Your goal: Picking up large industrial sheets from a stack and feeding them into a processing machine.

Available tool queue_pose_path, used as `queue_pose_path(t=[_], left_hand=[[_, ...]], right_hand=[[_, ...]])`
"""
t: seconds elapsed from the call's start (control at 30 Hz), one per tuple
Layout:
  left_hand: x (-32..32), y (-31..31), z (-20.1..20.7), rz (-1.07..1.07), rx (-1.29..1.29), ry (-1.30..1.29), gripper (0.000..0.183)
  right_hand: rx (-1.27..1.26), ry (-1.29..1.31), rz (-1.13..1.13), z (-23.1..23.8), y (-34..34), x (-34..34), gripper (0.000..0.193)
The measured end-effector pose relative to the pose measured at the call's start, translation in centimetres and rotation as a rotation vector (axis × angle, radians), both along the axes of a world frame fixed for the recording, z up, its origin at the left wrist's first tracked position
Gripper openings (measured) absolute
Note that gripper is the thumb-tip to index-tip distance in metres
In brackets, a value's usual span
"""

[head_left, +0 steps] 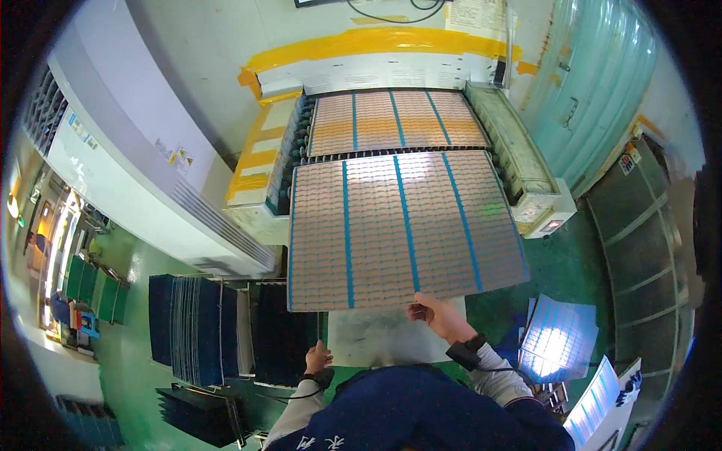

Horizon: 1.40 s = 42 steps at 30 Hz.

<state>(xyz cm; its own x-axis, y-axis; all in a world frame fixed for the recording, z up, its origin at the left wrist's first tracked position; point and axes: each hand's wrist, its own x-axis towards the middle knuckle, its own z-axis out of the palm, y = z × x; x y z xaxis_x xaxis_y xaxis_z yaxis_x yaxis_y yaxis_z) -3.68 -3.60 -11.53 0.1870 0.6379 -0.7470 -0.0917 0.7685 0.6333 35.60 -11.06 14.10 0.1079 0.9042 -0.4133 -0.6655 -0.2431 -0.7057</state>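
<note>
Right fingers: grasping the near edge of the front blue-striped panel, thumb uppermost.
Left fingers: loosely bent, apparently empty, near racked dark panels.
Front blue-striped panel: far part at the conveyor rollers, near part overhanging toward the person.
Rear blue-striped panel: lying on the conveyor rollers.
Progress: judged partway; one panel wholly on, one partly; travel direction cannot be told.

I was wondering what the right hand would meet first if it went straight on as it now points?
The right hand would probably meet the near panel: it appears right at the lower edge, though depth and exact contact are unclear.
</note>
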Motion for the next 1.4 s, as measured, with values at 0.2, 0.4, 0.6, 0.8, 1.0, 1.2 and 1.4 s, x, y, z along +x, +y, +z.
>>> queue_pose_path(t=[0.2, 0.4, 0.6, 0.8, 1.0, 1.2, 1.4], left_hand=[[-1.5, 0.1, -0.7, -0.021, -0.06, 0.055, 0.044], [0.6, -0.5, 2.9, 0.003, -0.013, 0.079, 0.032], [-0.7, -0.5, 1.5, -0.084, 0.143, 0.037, 0.026], [0.0, -0.6, 0.9, 0.022, -0.058, 0.088, 0.031], [0.2, -0.8, 1.1, 0.057, -0.077, 0.061, 0.033], [-0.6, -1.2, -0.1, 0.01, -0.014, -0.114, 0.032], [2.6, -2.2, 1.6, 0.078, -0.08, 0.176, 0.031]], right_hand=[[0.013, 0.016, -0.022, 1.3, 1.8, -0.1, 0.026], [0.015, 0.038, -0.067, 2.1, 3.1, 0.9, 0.021], [0.046, 0.049, -0.055, 1.8, 4.7, 1.4, 0.026], [0.042, 0.062, -0.053, 1.6, 5.0, 2.4, 0.028], [0.071, 0.068, -0.033, 0.3, 5.7, 3.1, 0.03], [0.123, 0.051, -0.018, 0.9, 7.1, 3.9, 0.03], [0.152, 0.03, 0.007, -0.2, 7.9, 5.3, 0.029]])
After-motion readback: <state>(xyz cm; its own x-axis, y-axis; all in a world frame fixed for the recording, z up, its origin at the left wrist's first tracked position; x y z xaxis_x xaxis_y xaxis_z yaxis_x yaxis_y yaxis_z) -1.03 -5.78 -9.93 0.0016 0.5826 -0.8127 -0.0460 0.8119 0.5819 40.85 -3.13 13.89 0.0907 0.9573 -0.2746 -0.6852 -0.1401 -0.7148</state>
